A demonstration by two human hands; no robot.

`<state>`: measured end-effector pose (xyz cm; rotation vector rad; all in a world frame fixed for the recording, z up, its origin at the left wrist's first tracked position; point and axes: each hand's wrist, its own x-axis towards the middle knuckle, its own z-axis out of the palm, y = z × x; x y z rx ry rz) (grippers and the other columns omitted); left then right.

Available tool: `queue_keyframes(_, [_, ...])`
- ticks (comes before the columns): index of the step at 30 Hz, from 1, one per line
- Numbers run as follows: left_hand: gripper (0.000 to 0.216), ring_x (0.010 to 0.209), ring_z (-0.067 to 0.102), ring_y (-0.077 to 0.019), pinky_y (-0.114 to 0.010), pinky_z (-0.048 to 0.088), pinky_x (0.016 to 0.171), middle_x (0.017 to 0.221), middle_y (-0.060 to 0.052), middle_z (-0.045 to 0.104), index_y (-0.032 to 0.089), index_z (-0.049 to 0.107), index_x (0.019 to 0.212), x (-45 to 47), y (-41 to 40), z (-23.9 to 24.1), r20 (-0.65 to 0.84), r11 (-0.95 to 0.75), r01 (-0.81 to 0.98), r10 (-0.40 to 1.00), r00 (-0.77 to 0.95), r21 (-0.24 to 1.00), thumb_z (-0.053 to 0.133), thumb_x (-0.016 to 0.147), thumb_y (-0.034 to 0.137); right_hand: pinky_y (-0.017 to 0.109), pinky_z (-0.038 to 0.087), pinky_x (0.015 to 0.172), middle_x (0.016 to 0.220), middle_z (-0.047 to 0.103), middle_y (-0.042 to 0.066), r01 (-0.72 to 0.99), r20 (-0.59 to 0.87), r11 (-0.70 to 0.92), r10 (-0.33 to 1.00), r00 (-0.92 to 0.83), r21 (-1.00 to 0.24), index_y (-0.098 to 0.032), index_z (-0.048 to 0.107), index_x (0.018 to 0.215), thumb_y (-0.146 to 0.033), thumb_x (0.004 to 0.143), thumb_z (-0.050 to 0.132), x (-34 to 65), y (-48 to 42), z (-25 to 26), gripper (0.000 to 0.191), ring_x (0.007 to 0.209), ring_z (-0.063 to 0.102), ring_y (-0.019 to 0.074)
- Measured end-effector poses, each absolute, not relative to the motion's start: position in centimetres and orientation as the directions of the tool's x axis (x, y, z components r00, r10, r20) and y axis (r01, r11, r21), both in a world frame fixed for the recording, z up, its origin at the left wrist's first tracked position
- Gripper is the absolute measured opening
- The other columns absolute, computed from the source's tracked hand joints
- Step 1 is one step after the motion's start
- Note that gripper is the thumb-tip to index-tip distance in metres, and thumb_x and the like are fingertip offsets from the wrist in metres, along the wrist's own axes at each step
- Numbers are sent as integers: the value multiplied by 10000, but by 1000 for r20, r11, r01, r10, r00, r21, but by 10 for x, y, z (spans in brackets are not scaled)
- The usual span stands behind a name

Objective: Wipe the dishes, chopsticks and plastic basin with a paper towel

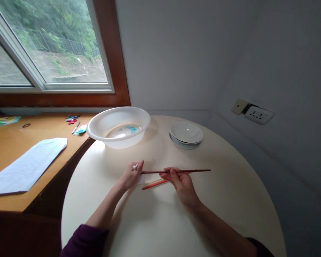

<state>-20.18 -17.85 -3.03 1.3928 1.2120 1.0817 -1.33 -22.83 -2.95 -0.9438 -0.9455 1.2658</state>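
Observation:
My right hand (pixel 182 184) is closed around a long dark brown chopstick (pixel 195 171) held level above the round white table (pixel 230 200). My left hand (pixel 131 175) is closed at the chopstick's left end, pinching a small white cloth or wipe (pixel 135 166) against it. A red chopstick (pixel 153 184) lies on the table just below both hands, partly hidden by my right fingers.
A large translucent white basin (pixel 118 126) with a little water and something blue in it stands at the table's far left edge. Stacked white plates (pixel 186 135) sit to its right. A wooden desk (pixel 8 142) on the left carries paper (pixel 26 165) and small items. A wall socket (pixel 258 114) is at right.

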Motion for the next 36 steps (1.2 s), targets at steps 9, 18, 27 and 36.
queue_keyframes(9, [470,348,285,-67,-211,228,349,385,61,318,190,419,458,-208,-179,-21,-114,110,-68,992,-59,992,629,586,591,263,458,555,483,595,13,-245,51,135,945,322,-960,-156,595,677,-620,658,615,28,-198,-25,464,499,594,144])
queue_keyframes(18, [519,337,314,-70,-209,241,343,383,60,371,187,423,495,-215,-178,-25,-158,157,-19,981,-111,987,626,529,664,266,252,478,360,393,-28,402,143,-102,833,534,-910,-197,463,406,-479,741,511,138,-158,-36,441,409,378,118])
queue_keyframes(27, [517,334,318,-78,-214,232,331,376,60,369,193,421,500,-218,-178,-27,-172,175,11,976,-132,985,601,538,677,237,295,431,435,483,-27,223,30,-96,865,502,-970,-133,601,643,-469,689,518,130,-155,-46,350,403,406,96])
queue_keyframes(36, [527,330,311,-72,-211,232,326,372,68,358,196,412,506,-216,-178,-27,-196,196,-15,973,-123,980,606,524,685,218,353,425,485,531,-38,102,51,0,867,496,-995,-139,583,958,-510,628,569,116,-154,-48,497,434,477,104])
